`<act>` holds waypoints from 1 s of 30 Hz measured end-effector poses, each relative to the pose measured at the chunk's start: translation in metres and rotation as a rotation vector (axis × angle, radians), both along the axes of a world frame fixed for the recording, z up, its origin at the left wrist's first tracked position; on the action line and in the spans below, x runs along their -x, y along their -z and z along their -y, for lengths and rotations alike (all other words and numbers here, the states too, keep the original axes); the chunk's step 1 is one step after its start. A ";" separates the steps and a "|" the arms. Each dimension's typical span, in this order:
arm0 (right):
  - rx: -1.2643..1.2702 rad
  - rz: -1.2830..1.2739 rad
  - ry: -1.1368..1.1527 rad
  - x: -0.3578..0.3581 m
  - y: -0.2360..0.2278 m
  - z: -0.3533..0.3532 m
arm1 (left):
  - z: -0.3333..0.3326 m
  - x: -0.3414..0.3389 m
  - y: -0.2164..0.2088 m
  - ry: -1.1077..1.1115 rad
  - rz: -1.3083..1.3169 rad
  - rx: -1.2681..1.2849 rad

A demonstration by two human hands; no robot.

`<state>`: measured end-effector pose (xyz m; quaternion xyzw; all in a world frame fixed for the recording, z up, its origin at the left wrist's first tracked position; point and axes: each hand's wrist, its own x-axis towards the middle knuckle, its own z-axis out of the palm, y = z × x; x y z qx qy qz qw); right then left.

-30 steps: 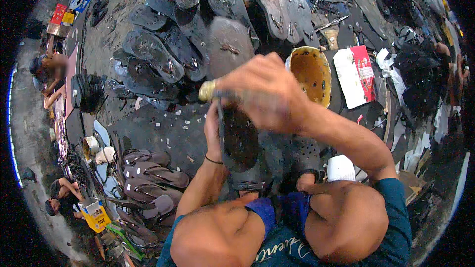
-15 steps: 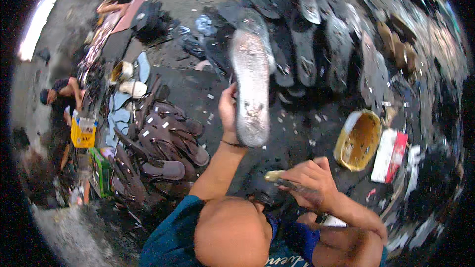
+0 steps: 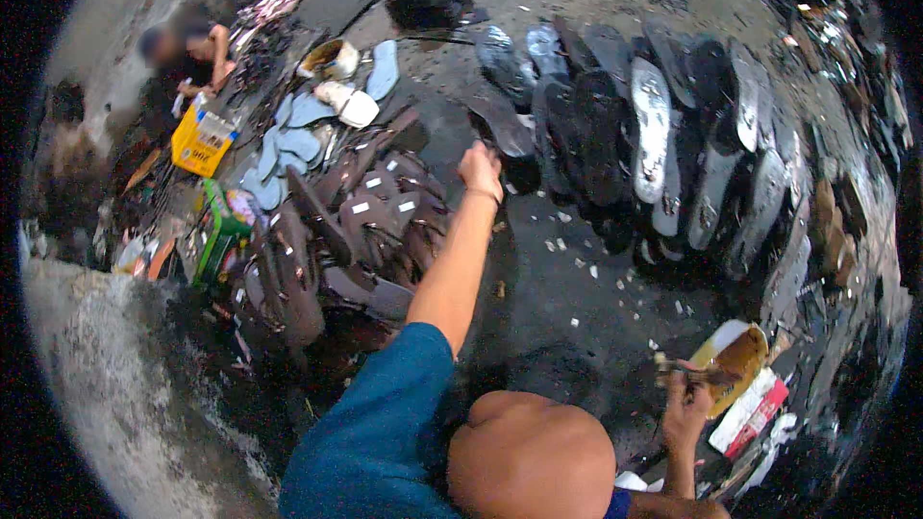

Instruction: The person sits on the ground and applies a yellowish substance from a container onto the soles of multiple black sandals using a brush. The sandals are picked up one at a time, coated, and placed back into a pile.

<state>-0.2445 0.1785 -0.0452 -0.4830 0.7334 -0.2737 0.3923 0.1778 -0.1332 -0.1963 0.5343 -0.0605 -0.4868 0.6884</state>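
Observation:
My left arm stretches forward, and my left hand [image 3: 480,171] is closed at the lower edge of a dark shoe sole [image 3: 504,128]. That sole lies at a slant at the left end of the rows of soles; the fingertips are partly hidden. Off to the right, my right hand [image 3: 685,408] grips a short brush [image 3: 681,371]. The brush's dark end reaches over the yellowish cut-open container [image 3: 756,354], which has brown residue inside. A wet, shiny sole [image 3: 650,125] lies among the dark soles.
Rows of dark soles [image 3: 713,187] cover the ground ahead and right. Brown sandals [image 3: 370,216] are heaped at left, near blue-grey pieces [image 3: 288,146] and a yellow box [image 3: 203,139]. A red-and-white box [image 3: 750,413] lies beside the container. Another person [image 3: 192,53] sits far left.
The shiny sole has left my left hand and lies among the others. My left hand has moved to a dark sole; my right hand has carried the brush rightward to the container.

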 end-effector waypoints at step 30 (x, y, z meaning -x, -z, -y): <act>0.092 -0.598 0.137 0.100 0.021 -0.077 | -0.283 0.106 -0.072 1.280 1.405 0.246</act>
